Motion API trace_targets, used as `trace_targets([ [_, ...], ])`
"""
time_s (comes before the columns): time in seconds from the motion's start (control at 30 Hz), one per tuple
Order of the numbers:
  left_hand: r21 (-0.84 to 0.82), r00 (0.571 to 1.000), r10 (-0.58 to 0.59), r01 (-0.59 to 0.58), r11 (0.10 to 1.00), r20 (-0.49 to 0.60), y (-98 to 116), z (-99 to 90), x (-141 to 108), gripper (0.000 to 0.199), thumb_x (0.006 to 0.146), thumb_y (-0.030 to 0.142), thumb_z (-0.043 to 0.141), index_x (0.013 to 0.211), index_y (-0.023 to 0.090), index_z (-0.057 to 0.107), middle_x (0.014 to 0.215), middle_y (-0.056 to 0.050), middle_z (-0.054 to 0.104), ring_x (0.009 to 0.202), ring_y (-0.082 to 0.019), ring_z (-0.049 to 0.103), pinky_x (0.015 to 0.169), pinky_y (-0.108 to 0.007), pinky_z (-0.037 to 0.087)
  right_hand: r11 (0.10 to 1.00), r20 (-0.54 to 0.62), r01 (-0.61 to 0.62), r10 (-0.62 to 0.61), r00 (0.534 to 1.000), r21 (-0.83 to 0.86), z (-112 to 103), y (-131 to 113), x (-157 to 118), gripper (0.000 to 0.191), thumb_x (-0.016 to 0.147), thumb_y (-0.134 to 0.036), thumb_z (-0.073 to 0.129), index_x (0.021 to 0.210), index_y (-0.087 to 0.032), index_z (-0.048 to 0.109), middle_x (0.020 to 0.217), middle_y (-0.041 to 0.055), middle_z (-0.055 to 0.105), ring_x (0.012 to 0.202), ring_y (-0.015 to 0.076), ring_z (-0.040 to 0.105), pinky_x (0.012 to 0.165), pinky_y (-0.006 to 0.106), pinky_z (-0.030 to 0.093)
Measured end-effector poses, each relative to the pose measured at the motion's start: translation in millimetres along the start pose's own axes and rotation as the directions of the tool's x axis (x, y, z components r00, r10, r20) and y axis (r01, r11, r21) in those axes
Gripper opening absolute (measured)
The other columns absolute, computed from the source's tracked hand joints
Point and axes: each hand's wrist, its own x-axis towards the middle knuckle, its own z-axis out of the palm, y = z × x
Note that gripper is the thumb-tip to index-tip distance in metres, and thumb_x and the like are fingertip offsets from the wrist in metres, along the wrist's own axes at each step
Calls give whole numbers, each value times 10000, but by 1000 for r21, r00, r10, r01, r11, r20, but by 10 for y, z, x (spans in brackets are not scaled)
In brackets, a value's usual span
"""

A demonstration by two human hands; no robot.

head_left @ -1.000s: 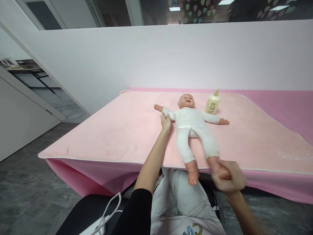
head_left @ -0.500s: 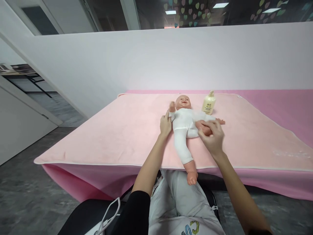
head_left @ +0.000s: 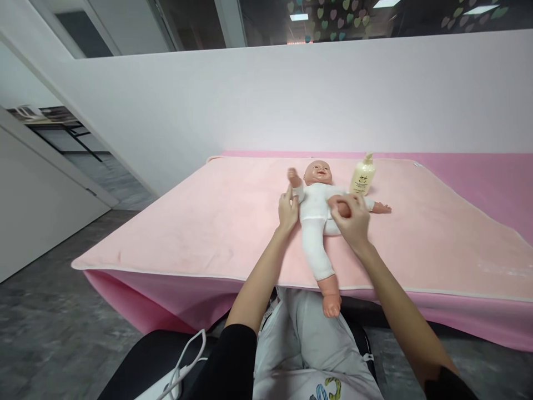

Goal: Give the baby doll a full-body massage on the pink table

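Note:
A baby doll (head_left: 315,203) with a bare head and a white cloth body lies on its back on a pale pink blanket (head_left: 200,222). My left hand (head_left: 288,211) is closed around the doll's arm on the left side, below its raised plastic hand (head_left: 293,177). With bent fingers, my right hand (head_left: 353,222) grips the doll's foot (head_left: 342,208), and that leg is folded up over the belly. The doll's other leg (head_left: 318,255) stretches toward me, its foot hanging past the table edge. Its other arm reaches out to the right, partly behind my right hand.
A pale yellow pump bottle (head_left: 363,175) stands behind the doll's outstretched arm. Darker pink cloth (head_left: 478,178) covers the table beneath the blanket. A white wall (head_left: 266,105) rises behind. At lower left, a white cable (head_left: 187,355) lies by a black chair.
My right hand has pushed the doll's bent leg left and slightly up, over its belly. My left hand stays at the doll's arm. The view has shifted slightly.

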Motion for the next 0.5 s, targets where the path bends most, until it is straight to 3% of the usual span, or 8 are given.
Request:
trace_targets([
  [0.07, 126, 991, 97, -108, 986, 94, 66, -23, -37, 451, 864, 237, 440, 1311, 252, 501, 1051, -82, 587, 1013, -214, 524, 885, -325, 422, 993, 253, 93, -107, 962, 67, 138, 84, 147, 107, 772, -177, 531, 818, -203, 624, 854, 49, 561, 761, 158, 585, 649, 263, 492],
  [0.1, 151, 988, 110, -126, 980, 113, 83, -31, -45, 456, 860, 226, 443, 1310, 258, 504, 1057, -83, 584, 1023, -216, 519, 886, -323, 420, 987, 303, 130, -153, 941, 94, 134, 97, 184, 114, 771, -181, 530, 823, -204, 628, 861, 49, 566, 761, 156, 583, 647, 260, 488],
  [0.13, 147, 989, 103, -118, 982, 104, 87, -36, -45, 458, 863, 220, 436, 1314, 259, 501, 1055, -83, 587, 1023, -214, 521, 884, -320, 422, 983, 297, 151, -176, 939, 106, 76, 92, 200, 120, 771, -187, 531, 837, -204, 630, 871, 50, 571, 768, 156, 583, 655, 261, 487],
  [0.2, 54, 999, 40, -41, 998, 21, 65, -36, -24, 445, 878, 224, 406, 1314, 245, 494, 1025, -78, 609, 986, -204, 548, 869, -313, 435, 987, 137, 143, -153, 979, 76, -176, 40, 171, 126, 773, -197, 538, 865, -200, 624, 879, 53, 582, 787, 162, 585, 684, 274, 492],
  [0.27, -117, 995, -78, 69, 991, -69, 13, -21, 17, 413, 889, 243, 395, 1288, 224, 499, 1006, -68, 638, 933, -190, 584, 840, -299, 456, 992, -44, 128, -129, 991, -16, -532, -31, 38, 117, 765, -210, 572, 874, -195, 611, 848, 51, 596, 784, 177, 589, 694, 300, 497],
  [0.33, -272, 967, -223, 184, 944, -121, -51, 3, 63, 370, 890, 263, 410, 1242, 204, 508, 1039, -68, 650, 922, -180, 607, 817, -285, 472, 990, -135, 99, -112, 985, -98, -880, -78, -214, 147, 761, -194, 591, 908, -191, 599, 832, 46, 605, 768, 181, 595, 700, 318, 501],
  [0.43, -394, 892, -430, 349, 850, -137, -144, 41, 125, 273, 888, 278, 426, 1116, 182, 540, 1066, -87, 648, 962, -186, 617, 818, -290, 484, 980, -116, 127, -145, 983, -153, -1221, -68, -742, 215, 729, -133, 624, 938, -177, 600, 813, 51, 608, 730, 181, 598, 646, 305, 507],
  [0.5, -462, 850, -512, 408, 788, -124, -200, 55, 158, 218, 888, 267, 415, 1041, 179, 543, 1071, -97, 643, 974, -189, 621, 826, -302, 491, 987, -76, 67, -79, 994, -148, -1306, -29, -1085, 316, 729, -150, 643, 1038, -165, 581, 840, 70, 614, 740, 203, 609, 614, 312, 517],
])
